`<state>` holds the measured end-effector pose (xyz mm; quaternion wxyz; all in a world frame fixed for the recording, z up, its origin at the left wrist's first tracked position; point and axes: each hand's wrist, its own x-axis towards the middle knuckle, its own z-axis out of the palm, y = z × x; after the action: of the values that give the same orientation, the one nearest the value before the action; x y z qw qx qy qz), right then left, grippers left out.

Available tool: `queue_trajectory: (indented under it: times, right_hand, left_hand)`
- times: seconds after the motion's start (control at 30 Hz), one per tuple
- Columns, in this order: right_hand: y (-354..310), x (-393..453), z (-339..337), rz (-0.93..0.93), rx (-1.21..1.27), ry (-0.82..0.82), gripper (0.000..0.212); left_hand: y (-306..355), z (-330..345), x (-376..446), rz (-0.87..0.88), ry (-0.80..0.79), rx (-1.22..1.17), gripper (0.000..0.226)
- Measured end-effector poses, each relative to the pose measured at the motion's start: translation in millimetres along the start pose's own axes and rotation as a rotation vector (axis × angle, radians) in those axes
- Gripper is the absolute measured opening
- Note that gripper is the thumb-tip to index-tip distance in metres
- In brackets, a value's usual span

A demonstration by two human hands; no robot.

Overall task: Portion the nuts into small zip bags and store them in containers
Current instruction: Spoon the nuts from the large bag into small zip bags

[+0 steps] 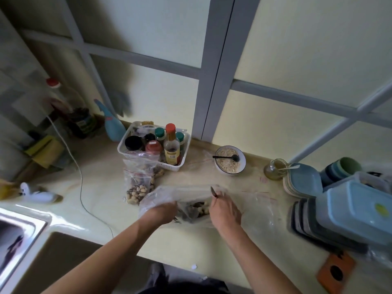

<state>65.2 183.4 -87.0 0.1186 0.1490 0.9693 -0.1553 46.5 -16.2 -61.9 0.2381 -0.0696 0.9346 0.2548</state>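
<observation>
Two hands are working at one big clear bag (169, 194) of mixed nuts (197, 209) lying on the counter (101, 187) right in front of the person. From where I'm standing, the left hand (163, 212) is gripping the bag's near-left edge, fingers curled into the plastic and holding the mouth open. The right hand (224, 213) is closing its fingers round a dark-handled utensil (213, 193), probably a spoon, whose working end is hidden down among the nuts.

So the scooping step looks to be under way: nuts are being lifted out of the bulk bag for the next portion. Just beyond, two small zip bags (139, 183) are already sitting filled, leaning against the white basket (125, 149) of condiment bottles. An empty zip bag (258, 198) seems to be lying flat to the right, though the plastic is too faint to be sure.

Next, I'd judge, the scoop needs carrying level to an opened small bag, which calls for the left hand letting go and steadying that bag instead. The stacked containers (350, 209) are waiting at the far right, beside a bowl of oats (230, 160).
</observation>
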Motion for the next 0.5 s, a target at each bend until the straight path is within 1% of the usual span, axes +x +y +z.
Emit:
queue_trajectory:
  times: [0.03, 0.07, 0.1, 0.13, 0.17, 0.2, 0.23, 0.27, 0.3, 0.33, 0.37, 0.4, 0.43, 0.47, 0.5]
  right_hand:
    - [0, 4, 0, 0.011, -0.023, -0.01, 0.042]
    - [-1, 5, -1, 0.024, -0.045, -0.024, 0.044]
    - [-2, 4, 0, 0.041, -0.069, -0.039, 0.044]
    - [-3, 2, 1, 0.047, -0.084, -0.027, 0.042]
    - [-3, 0, 3, 0.042, -0.101, -0.005, 0.039]
    - [-2, -2, 5, 0.029, -0.128, 0.016, 0.038]
    - [-2, -4, 6, 0.019, -0.147, 0.04, 0.037]
    - [-1, -5, 7, 0.012, -0.148, 0.055, 0.037]
    - [2, -5, 8, 0.006, -0.133, 0.051, 0.037]
    - [4, -5, 7, 0.003, -0.117, 0.046, 0.035]
    - [7, -5, 6, 0.008, -0.106, 0.043, 0.033]
    - [9, -5, 4, 0.015, -0.093, 0.039, 0.03]
    - [11, -4, 2, 0.015, -0.072, 0.047, 0.029]
    - [13, -4, 0, 0.016, -0.051, 0.065, 0.03]
    - [13, -6, -3, 0.022, -0.029, 0.084, 0.032]
  left_hand:
    - [4, 3, -3, 0.036, -0.019, -0.012, 0.036]
    - [5, 8, -4, 0.116, -0.051, -0.024, 0.041]
    - [6, 11, -4, 0.221, -0.109, 0.047, 0.05]
    - [4, 21, -2, 0.339, -0.152, 0.187, 0.055]
    - [-9, 39, 10, 0.456, -0.086, 0.307, 0.054]
    - [-14, 48, 14, 0.481, -0.012, 0.356, 0.052]
    - [-13, 47, 12, 0.455, -0.032, 0.362, 0.048]
    - [-10, 38, 5, 0.365, -0.196, 0.354, 0.039]
    - [-2, 24, -7, 0.345, -0.191, 0.295, 0.035]
    - [1, 19, -7, 0.353, -0.114, 0.134, 0.033]
    - [-3, 24, -3, 0.388, -0.073, 0.103, 0.031]
    - [-3, 24, -1, 0.439, -0.118, 0.061, 0.028]
    - [-1, 19, -3, 0.441, -0.163, 0.044, 0.027]
    - [1, 17, -2, 0.464, -0.145, 0.018, 0.028]
    - [3, 16, -1, 0.455, -0.165, -0.013, 0.029]
